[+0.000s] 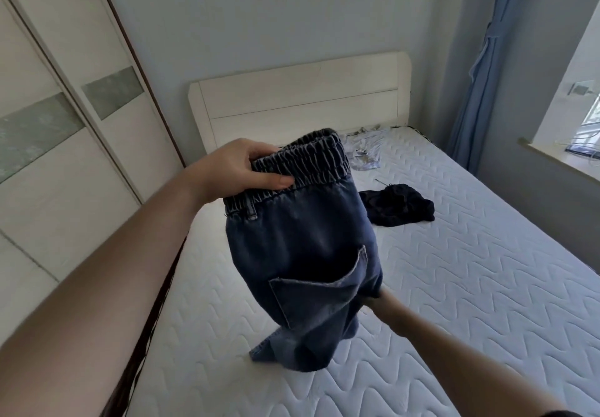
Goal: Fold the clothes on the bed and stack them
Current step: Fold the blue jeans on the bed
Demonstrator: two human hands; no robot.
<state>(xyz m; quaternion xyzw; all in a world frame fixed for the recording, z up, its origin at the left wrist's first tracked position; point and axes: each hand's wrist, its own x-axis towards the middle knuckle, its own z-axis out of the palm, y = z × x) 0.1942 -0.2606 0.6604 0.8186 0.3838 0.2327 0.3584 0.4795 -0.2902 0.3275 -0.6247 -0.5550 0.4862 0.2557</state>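
Observation:
I hold a pair of dark blue denim trousers up above the bed, with the back pocket facing me. My left hand grips the elastic waistband, thumb on the near side. My right hand reaches in behind the trouser fabric at its right edge; only the wrist and the base of the hand show, the fingers are hidden. The trouser legs hang down and touch the white quilted mattress. A crumpled black garment lies further back on the mattress. A pale light-coloured garment lies near the headboard.
A cream headboard stands against the far wall. Wardrobe sliding doors run along the left side of the bed. A blue curtain and a window sill are on the right.

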